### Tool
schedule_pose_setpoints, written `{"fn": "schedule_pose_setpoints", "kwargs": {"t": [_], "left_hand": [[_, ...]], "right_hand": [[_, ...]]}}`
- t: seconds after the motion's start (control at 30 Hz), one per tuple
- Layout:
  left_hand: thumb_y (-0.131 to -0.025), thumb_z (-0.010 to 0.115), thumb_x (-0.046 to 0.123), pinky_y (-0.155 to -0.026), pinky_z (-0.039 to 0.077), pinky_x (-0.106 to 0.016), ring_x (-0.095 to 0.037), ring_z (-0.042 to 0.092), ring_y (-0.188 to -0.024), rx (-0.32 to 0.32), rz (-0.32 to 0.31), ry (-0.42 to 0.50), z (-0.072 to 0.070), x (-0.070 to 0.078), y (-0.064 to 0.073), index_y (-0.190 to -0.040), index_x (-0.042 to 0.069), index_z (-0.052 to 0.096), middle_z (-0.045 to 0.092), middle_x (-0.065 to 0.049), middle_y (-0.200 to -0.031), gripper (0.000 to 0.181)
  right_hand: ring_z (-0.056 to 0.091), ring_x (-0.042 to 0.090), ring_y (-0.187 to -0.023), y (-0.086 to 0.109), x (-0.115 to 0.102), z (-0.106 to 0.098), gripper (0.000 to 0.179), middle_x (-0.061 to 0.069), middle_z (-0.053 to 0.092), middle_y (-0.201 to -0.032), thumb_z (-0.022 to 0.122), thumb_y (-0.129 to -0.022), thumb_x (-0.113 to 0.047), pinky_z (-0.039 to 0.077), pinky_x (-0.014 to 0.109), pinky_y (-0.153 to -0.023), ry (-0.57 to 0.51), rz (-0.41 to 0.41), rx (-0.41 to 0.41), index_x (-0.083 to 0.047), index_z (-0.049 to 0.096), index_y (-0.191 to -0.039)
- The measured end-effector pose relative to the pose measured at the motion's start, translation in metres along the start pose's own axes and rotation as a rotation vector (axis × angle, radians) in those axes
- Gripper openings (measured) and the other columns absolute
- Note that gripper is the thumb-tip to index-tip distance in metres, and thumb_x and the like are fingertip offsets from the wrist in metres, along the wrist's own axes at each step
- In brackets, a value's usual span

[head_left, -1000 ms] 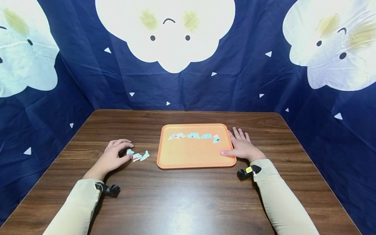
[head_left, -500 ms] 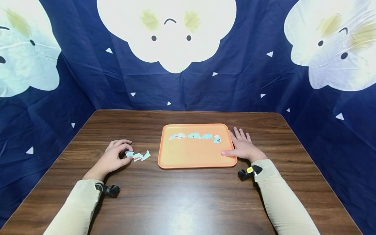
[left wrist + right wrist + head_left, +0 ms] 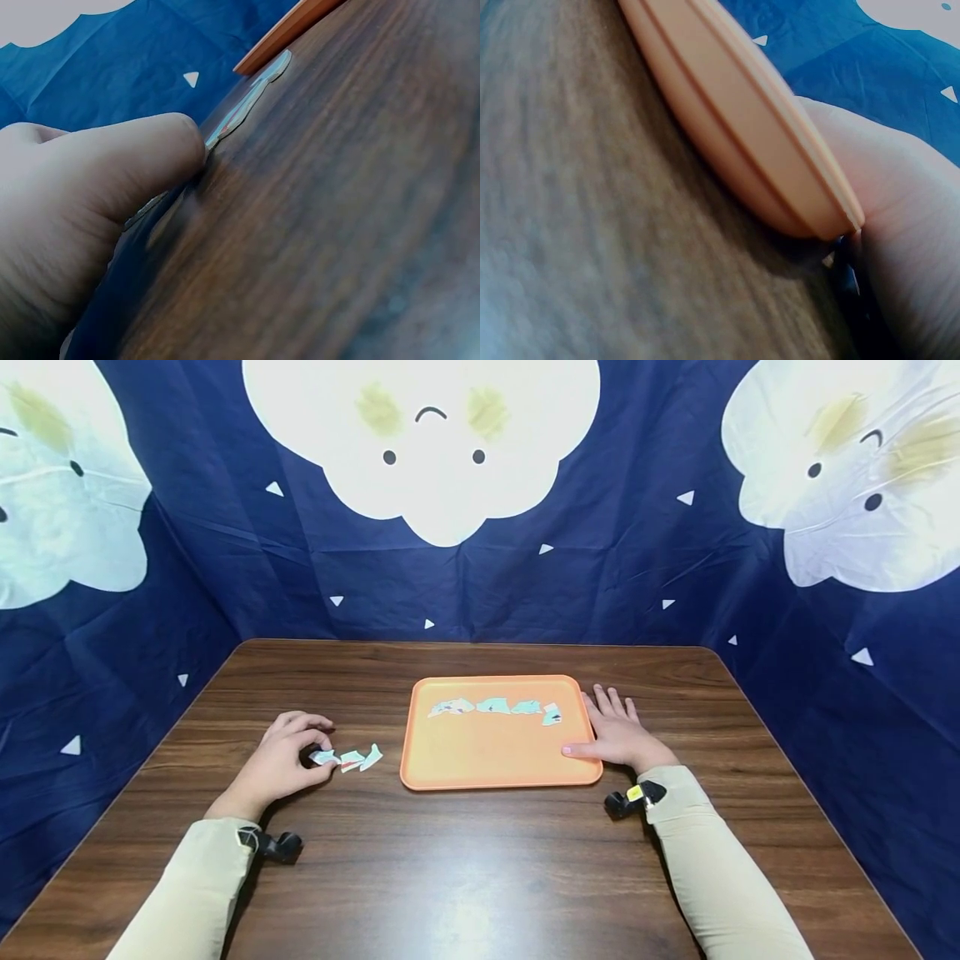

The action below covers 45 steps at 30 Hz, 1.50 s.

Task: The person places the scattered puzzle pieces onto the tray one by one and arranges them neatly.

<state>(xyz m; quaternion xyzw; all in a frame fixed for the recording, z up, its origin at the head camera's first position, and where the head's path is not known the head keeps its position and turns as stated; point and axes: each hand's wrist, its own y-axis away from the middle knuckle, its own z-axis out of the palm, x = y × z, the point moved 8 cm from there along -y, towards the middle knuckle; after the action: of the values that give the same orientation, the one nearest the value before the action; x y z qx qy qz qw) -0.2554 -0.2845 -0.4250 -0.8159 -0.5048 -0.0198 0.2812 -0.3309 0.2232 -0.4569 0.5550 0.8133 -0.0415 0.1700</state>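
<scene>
On the left of the table, my left hand (image 3: 277, 764) pinches a small pale-blue torn card piece (image 3: 322, 757) between curled thumb and fingers. Two more pieces lie just to its right, one with a red mark (image 3: 350, 761) and a narrow curved one (image 3: 371, 757). In the left wrist view the thumb covers most of the held piece, and the loose pieces (image 3: 247, 101) show beyond it. My right hand (image 3: 618, 735) rests at the right edge of an orange tray (image 3: 480, 760), fingers spread straight, thumb over the rim. Several pale-blue pieces (image 3: 493, 705) form a row along the tray's far side.
The brown wooden table (image 3: 465, 860) has a dark blue cloth (image 3: 480, 585) with cloud prints standing behind and at both sides. Each sleeve cuff carries a small black wrist camera, the left one (image 3: 279, 846) and the right one (image 3: 626, 802).
My left hand has drawn the held card piece slightly left and toward me and turned it. The right hand and tray have stayed in place.
</scene>
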Motion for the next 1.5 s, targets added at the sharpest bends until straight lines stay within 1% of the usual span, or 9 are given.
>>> {"fn": "schedule_pose_setpoints", "kwargs": {"t": [0.17, 0.27, 0.47, 0.53, 0.73, 0.87, 1.1, 1.33, 1.5], "left_hand": [[-0.069, 0.085, 0.018, -0.097, 0.030, -0.057, -0.035, 0.045, -0.117, 0.039, 0.004, 0.035, -0.006, 0.000, 0.000, -0.077, 0.024, 0.063, 0.064, -0.007, -0.118, 0.024], [-0.069, 0.084, 0.017, -0.095, 0.030, -0.057, -0.037, 0.045, -0.116, 0.058, -0.004, 0.046, -0.008, 0.001, -0.001, -0.077, 0.022, 0.064, 0.064, -0.009, -0.117, 0.022], [-0.069, 0.085, 0.018, -0.096, 0.030, -0.062, -0.037, 0.043, -0.120, 0.071, -0.053, 0.049, -0.003, 0.004, -0.008, -0.078, 0.021, 0.065, 0.063, -0.009, -0.121, 0.022], [-0.069, 0.085, 0.019, -0.097, 0.029, -0.063, -0.037, 0.043, -0.121, 0.069, -0.056, 0.055, 0.001, 0.008, -0.013, -0.078, 0.021, 0.066, 0.063, -0.008, -0.122, 0.022], [-0.070, 0.085, 0.023, -0.099, 0.029, -0.062, -0.036, 0.043, -0.122, 0.058, -0.032, 0.066, 0.012, 0.029, -0.027, -0.079, 0.021, 0.065, 0.063, -0.007, -0.123, 0.022], [-0.072, 0.085, 0.024, -0.100, 0.029, -0.062, -0.035, 0.042, -0.123, 0.043, -0.019, 0.085, 0.021, 0.040, -0.033, -0.080, 0.022, 0.065, 0.062, -0.006, -0.125, 0.021], [-0.072, 0.085, 0.027, -0.101, 0.030, -0.060, -0.033, 0.043, -0.123, 0.050, -0.001, 0.104, 0.030, 0.054, -0.043, -0.080, 0.025, 0.066, 0.063, -0.003, -0.124, 0.021], [-0.073, 0.086, 0.031, -0.103, 0.030, -0.058, -0.031, 0.043, -0.125, 0.025, 0.010, 0.127, 0.043, 0.067, -0.053, -0.081, 0.026, 0.067, 0.063, -0.001, -0.125, 0.021], [-0.075, 0.087, 0.037, -0.104, 0.029, -0.058, -0.031, 0.043, -0.125, 0.014, 0.032, 0.120, 0.049, 0.077, -0.060, -0.083, 0.024, 0.069, 0.062, 0.000, -0.124, 0.023]], "right_hand": [[-0.009, 0.045, -0.152, -0.001, -0.001, 0.001, 0.122, 0.025, -0.003, -0.166, 0.059, -0.079, -0.080, -0.006, 0.066, -0.117, -0.005, -0.006, 0.002, -0.005, 0.010, -0.162], [-0.010, 0.044, -0.152, -0.001, 0.000, 0.002, 0.123, 0.024, -0.003, -0.167, 0.059, -0.079, -0.081, -0.006, 0.066, -0.117, -0.002, -0.002, 0.001, -0.005, 0.009, -0.162], [-0.011, 0.043, -0.152, -0.001, 0.002, 0.002, 0.123, 0.023, -0.004, -0.167, 0.058, -0.079, -0.081, -0.007, 0.065, -0.117, 0.002, -0.001, -0.004, -0.006, 0.008, -0.162], [-0.011, 0.043, -0.152, 0.000, 0.002, 0.001, 0.122, 0.023, -0.004, -0.167, 0.059, -0.079, -0.080, -0.007, 0.065, -0.117, 0.000, -0.003, -0.001, -0.006, 0.008, -0.162], [-0.011, 0.043, -0.152, 0.000, 0.002, 0.001, 0.122, 0.023, -0.004, -0.167, 0.059, -0.079, -0.080, -0.007, 0.066, -0.117, -0.005, -0.004, -0.001, -0.006, 0.009, -0.162], [-0.010, 0.044, -0.152, -0.001, 0.002, 0.001, 0.123, 0.024, -0.004, -0.167, 0.058, -0.079, -0.081, -0.007, 0.066, -0.117, -0.005, -0.005, -0.001, -0.006, 0.009, -0.162], [-0.012, 0.043, -0.152, 0.000, 0.002, 0.000, 0.122, 0.024, -0.005, -0.167, 0.059, -0.079, -0.080, -0.008, 0.066, -0.117, -0.016, -0.004, -0.003, -0.006, 0.009, -0.162], [-0.011, 0.044, -0.152, -0.001, 0.002, 0.001, 0.122, 0.024, -0.005, -0.167, 0.059, -0.079, -0.080, -0.008, 0.066, -0.116, -0.013, -0.005, -0.001, -0.006, 0.008, -0.162], [-0.011, 0.044, -0.152, 0.000, 0.001, 0.001, 0.122, 0.024, -0.004, -0.167, 0.059, -0.080, -0.080, -0.008, 0.066, -0.116, -0.007, -0.004, 0.001, -0.006, 0.009, -0.162]]}}
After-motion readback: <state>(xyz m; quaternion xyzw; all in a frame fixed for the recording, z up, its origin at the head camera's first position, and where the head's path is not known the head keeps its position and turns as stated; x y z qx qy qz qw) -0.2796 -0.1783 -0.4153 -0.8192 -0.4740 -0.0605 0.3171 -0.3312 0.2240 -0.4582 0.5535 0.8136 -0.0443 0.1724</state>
